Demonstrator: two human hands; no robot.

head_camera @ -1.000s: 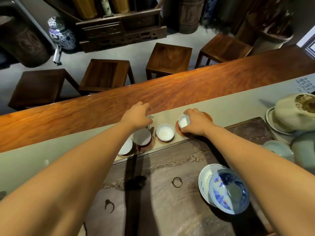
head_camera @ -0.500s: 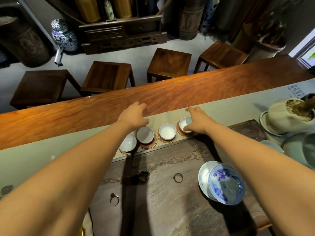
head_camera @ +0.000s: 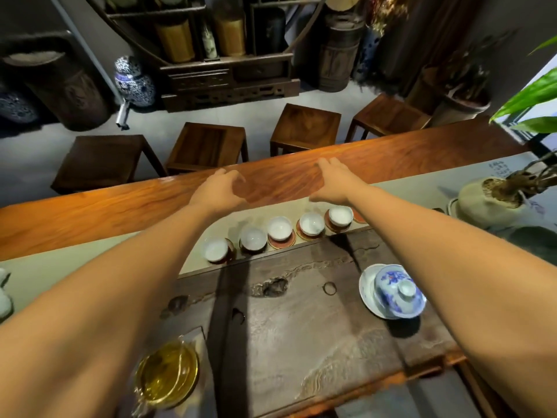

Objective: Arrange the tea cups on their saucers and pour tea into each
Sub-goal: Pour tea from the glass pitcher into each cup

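Head view: writing on runner [head_camera: 500, 170] unreadable.

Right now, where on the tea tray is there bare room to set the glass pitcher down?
The tray is bare in the middle, between the row of cups and its near edge, left of the lidded blue bowl. The cup row is crowded; the pitcher sits off the near-left corner.
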